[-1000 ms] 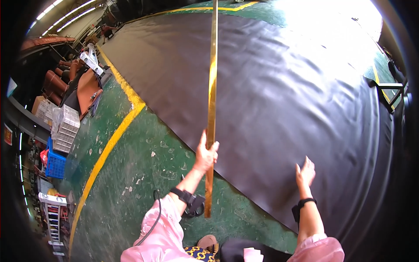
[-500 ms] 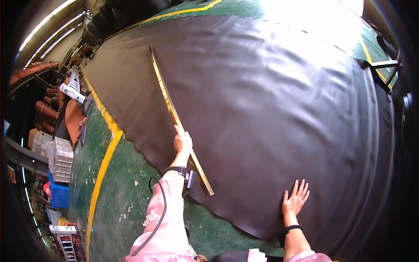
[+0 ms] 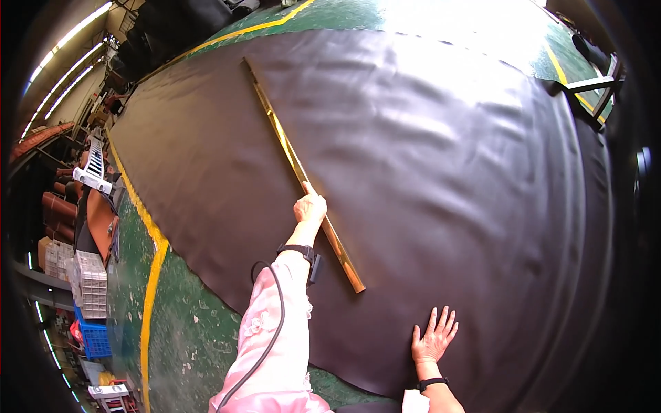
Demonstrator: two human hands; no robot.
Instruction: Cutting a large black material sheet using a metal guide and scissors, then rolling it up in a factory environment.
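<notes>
Currently, we are looking down at two bare hands, well apart, with a broad, smooth, dark brownish-grey sheet (image 3: 427, 220) rippling softly beneath them and covering much of a scuffed green floor (image 3: 200, 330). Our left hand (image 3: 310, 206) is clasping a long, narrow, shiny gold-coloured bar (image 3: 296, 165), a little past its middle toward the near end. The bar is stretching over the sheet, left of centre, its long axis slanting from far upper left to near lower right; we cannot tell whether it is touching the sheet along its whole length. Its near end is pointing down toward the side where our right hand (image 3: 432, 343) is resting, but is stopping short of it. That right hand is holding nothing: it is lying palm down on the sheet, fingers spread, closer to our body and to the right of the bar, so the left hand is the nearer one, being on the bar itself. A loose pale pink sleeve (image 3: 268, 344) is covering our left forearm, with a thin dark cable (image 3: 282, 310) trailing along it. At the left, a yellow painted line (image 3: 149, 296) is crossing the floor. As for brands, labels or writing, we are finding none readable on the bar or sheet.
</notes>
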